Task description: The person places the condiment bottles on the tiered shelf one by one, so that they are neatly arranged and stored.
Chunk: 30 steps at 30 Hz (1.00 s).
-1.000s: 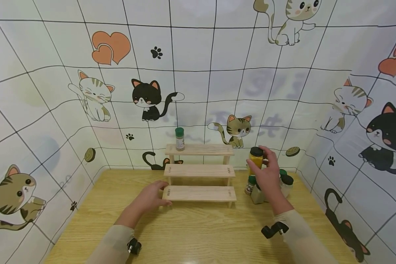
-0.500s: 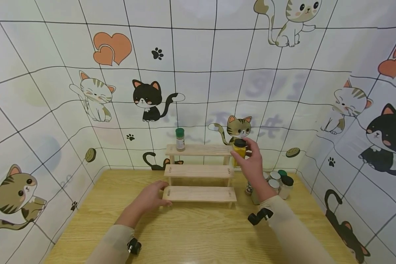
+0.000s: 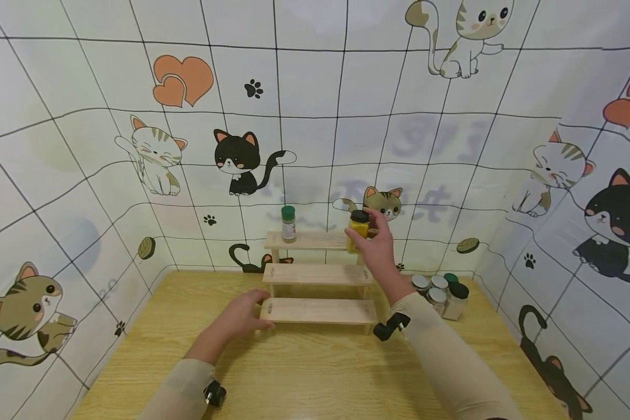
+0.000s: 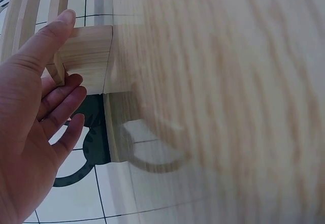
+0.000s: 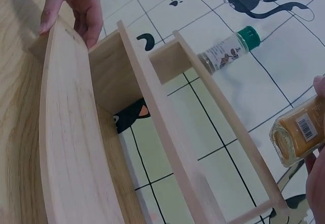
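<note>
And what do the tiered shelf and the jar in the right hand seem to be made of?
Tiered shelf: pale wood, smooth and unpainted-looking, since the grain shows; a clear coat can't be ruled out.
Jar in the right hand: probably clear, glossy glass, judging by its thick, see-through base edge, though clear plastic is possible.
Its black lid: perhaps plastic; too small to be sure.

A jar [image 5: 298,131] is held at three o'clock by the right grip [image 5: 317,186], a rack [image 5: 71,117] at eleven by the left grip [image 5: 76,3].
</note>
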{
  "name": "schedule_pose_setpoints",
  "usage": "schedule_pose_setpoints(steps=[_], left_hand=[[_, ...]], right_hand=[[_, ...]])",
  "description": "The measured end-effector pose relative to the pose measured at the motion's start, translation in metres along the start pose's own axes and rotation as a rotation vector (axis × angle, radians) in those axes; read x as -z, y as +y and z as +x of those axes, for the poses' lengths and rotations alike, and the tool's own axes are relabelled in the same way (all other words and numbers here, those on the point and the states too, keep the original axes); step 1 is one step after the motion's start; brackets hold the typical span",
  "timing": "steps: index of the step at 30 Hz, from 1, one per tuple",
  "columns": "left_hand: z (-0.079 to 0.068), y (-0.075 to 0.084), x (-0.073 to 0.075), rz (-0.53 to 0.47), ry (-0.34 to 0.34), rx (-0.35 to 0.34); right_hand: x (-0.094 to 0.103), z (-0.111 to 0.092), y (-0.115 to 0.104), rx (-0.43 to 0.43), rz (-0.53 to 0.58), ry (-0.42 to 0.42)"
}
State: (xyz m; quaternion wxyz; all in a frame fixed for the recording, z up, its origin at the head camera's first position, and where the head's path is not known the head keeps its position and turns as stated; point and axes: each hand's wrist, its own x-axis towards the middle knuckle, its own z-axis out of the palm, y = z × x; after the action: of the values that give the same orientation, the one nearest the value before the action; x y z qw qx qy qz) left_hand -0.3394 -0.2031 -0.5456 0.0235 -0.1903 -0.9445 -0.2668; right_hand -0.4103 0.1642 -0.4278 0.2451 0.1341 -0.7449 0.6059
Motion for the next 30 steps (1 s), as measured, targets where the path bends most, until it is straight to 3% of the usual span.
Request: schedule_pose_setpoints(steps=[10,30], left_hand=[[0.0,-0.001,-0.001,0.0,0.0,-0.01],[0.001,-0.006,-0.002,-0.021,-0.006,-0.007]], right_hand=[[-0.031,0.014,0.001,-0.05,0.028,-0.046],[-0.077,0.032,0.0,0.036,-0.037,-0.086]])
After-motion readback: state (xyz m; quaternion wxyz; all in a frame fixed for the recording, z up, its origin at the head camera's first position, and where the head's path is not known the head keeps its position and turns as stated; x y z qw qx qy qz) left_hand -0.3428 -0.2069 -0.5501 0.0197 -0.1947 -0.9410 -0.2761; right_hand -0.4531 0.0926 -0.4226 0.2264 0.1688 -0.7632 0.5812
